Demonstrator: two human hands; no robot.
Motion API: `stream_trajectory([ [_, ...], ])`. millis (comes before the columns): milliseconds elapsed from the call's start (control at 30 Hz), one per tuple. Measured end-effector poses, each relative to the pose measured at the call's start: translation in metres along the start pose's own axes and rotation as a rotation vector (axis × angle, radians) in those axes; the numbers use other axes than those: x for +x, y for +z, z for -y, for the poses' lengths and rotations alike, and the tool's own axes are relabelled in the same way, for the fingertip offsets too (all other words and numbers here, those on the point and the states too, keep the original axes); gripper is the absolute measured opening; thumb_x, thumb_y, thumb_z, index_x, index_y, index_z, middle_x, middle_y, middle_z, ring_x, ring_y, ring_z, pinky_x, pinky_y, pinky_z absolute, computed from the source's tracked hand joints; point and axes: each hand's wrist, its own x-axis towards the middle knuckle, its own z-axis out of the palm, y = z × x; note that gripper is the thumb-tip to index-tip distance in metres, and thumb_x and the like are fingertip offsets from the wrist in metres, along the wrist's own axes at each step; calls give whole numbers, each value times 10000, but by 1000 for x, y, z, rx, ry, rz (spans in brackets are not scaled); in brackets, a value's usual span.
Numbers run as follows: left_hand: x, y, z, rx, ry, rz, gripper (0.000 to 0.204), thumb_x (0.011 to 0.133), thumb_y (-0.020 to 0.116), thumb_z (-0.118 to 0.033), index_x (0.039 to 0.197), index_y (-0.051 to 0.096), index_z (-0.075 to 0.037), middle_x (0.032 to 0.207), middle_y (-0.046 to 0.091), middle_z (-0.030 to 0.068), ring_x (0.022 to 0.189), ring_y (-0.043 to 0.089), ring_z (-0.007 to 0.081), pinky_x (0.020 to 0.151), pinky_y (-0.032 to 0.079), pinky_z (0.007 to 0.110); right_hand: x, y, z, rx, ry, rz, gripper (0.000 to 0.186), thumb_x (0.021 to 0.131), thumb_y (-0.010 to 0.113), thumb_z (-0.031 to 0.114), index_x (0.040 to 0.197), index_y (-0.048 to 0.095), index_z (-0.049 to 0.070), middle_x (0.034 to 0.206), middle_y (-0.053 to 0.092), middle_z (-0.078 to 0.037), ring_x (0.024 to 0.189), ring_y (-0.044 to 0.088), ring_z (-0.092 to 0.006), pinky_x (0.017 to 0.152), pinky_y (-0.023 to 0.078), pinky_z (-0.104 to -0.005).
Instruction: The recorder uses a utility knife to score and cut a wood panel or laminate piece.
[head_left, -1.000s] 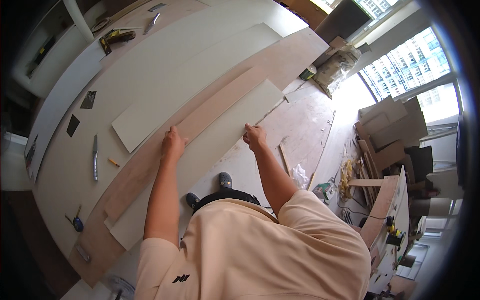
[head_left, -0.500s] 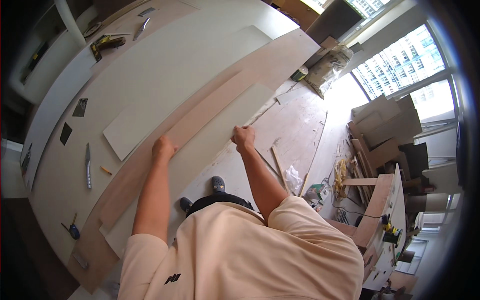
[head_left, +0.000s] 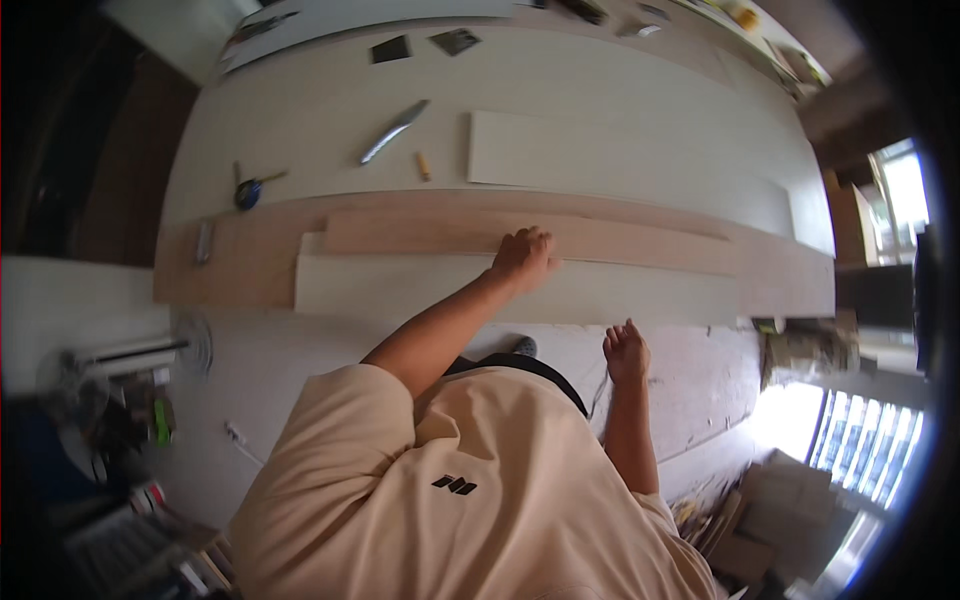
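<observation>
My left hand [head_left: 527,258] is closed and rests over the seam between a pinkish wood strip [head_left: 420,231] and a white strip [head_left: 400,285] lying along its near side. Whatever its fingers hold, if anything, is hidden, and the fingertips are a little blurred. To its right, my right hand [head_left: 627,352] hovers at the near edge of the white strip, fingers loosely bent and apart, with nothing visible in them. Both strips lie on a longer reddish board [head_left: 785,275] at the front of the worktable. Another white panel [head_left: 545,150] lies just beyond.
A silver utility knife [head_left: 395,132], a short yellow pencil [head_left: 424,166] and a small blue tool [head_left: 248,193] lie on the white tabletop [head_left: 310,130]. Two dark squares [head_left: 391,49] are farther back. Stacked board offcuts [head_left: 780,510] stand by the window at lower right.
My view has turned, so the strips now run straight across. My left hand is farther along the seam. My right hand's fingers have loosened from a closed grip.
</observation>
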Motion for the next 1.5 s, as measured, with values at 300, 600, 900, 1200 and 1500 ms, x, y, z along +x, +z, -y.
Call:
stream_trajectory([
  [300, -219, -67, 118, 374, -60, 28, 705, 762, 773, -290, 1371, 496, -67, 1450, 403, 165, 1422, 297, 346, 1116, 312, 514, -34, 91, -4, -148, -84, -33, 78, 921, 616, 103, 856, 586, 70, 700, 563, -13, 620, 547, -122, 514, 496, -223],
  [600, -206, -114, 131, 188, -64, -169, 163, 838, 525, -51, 963, 629, -44, 1026, 666, 144, 1034, 633, 312, 900, 477, 449, -33, 121, 29, -185, -223, -16, 102, 859, 655, 92, 805, 569, 80, 654, 537, -17, 573, 563, -147, 478, 471, -227],
  [900, -225, -136, 111, 125, -109, -111, 72, 847, 560, -96, 831, 608, -44, 865, 657, 159, 873, 636, 386, 759, 490, 501, -55, 130, 21, -340, -329, -138, 158, 875, 628, 138, 979, 608, 21, 906, 641, -106, 805, 669, -247, 613, 561, -317],
  [1200, -230, -169, 107, 160, -16, -55, 48, 853, 590, -79, 858, 626, -48, 860, 665, 163, 849, 646, 382, 739, 503, 481, -90, 164, 27, -253, -403, -247, 141, 850, 606, 80, 960, 606, -9, 889, 626, -107, 728, 650, -235, 661, 577, -339],
  [1500, -180, -184, 115, 261, 79, -152, 405, 884, 542, -25, 1288, 548, 0, 1411, 487, 197, 1338, 425, 385, 1110, 356, 481, -66, 179, 64, 106, -513, -11, 227, 892, 583, -14, 1081, 463, 24, 1001, 588, -127, 864, 650, -294, 742, 570, -415],
])
